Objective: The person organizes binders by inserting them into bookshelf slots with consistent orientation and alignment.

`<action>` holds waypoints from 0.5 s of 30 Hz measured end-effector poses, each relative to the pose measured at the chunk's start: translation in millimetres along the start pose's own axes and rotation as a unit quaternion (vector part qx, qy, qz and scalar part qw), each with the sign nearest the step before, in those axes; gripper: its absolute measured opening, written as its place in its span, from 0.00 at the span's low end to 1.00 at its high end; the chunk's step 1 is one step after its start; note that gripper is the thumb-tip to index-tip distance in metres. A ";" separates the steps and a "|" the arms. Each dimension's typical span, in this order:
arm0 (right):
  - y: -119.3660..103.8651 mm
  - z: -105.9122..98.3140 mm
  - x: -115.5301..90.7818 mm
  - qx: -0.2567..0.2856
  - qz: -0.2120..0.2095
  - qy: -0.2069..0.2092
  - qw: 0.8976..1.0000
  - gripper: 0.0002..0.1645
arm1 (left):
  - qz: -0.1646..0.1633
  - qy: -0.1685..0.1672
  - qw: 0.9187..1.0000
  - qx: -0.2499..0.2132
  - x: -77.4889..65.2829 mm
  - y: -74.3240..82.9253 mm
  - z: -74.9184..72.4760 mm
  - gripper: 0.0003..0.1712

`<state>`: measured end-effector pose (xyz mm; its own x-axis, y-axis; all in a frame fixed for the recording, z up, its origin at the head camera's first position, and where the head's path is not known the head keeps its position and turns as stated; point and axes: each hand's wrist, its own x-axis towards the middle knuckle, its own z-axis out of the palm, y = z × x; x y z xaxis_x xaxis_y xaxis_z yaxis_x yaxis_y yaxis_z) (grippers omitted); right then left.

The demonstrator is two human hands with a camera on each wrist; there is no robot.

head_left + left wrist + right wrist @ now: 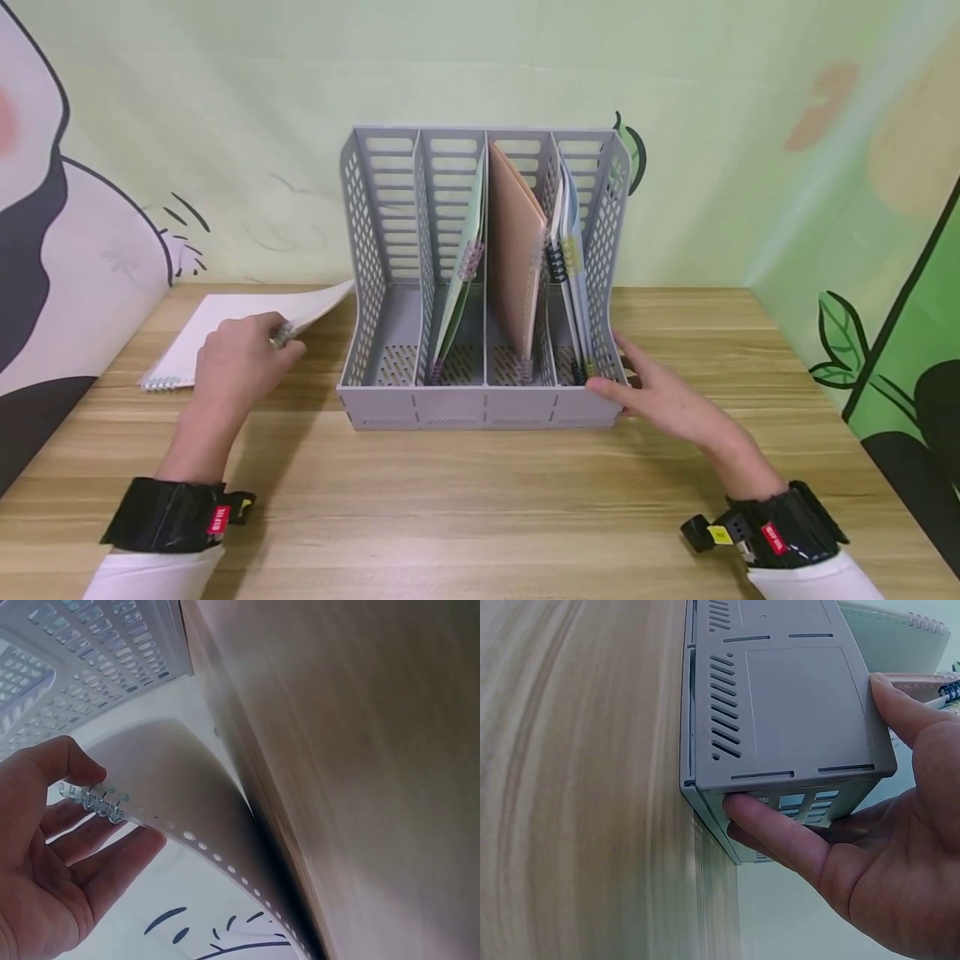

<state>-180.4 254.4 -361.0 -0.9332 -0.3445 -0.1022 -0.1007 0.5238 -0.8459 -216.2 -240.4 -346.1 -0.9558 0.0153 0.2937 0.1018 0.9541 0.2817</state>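
Note:
A white ring-bound notebook point(236, 317) lies at the left of the table, its near right end lifted and its far right corner curving up beside the organizer. My left hand point(243, 358) pinches the notebook by the clear rings point(94, 801) on its punched edge, thumb on one side and fingers on the other. A grey file organizer point(450, 408) with several upright slots stands in the middle. At its front right corner, my right hand point(660, 396) grips it, the thumb point(900, 705) at the front rim and the fingers point(780, 832) against the side wall.
Inside the organizer stand a green notebook point(468, 225), a brown notebook point(513, 250) and, in the rightmost slot, a blue notebook point(573, 250) beside a white one. A wooden table point(480, 508) spreads underneath, with a printed cloth point(262, 108) behind it.

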 end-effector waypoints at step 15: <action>0.1 0.1 0.2 0.007 -0.007 -0.001 1.000 0.53 | -0.015 0.038 0.999 -0.012 -0.2 -1.8 -3.5 0.14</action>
<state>-180.5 254.2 -361.2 -0.9313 -0.3525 -0.0917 -0.1086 0.5090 -0.8539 -215.2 -243.2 -343.4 -0.9350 -0.0358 0.3529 0.0820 0.9462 0.3131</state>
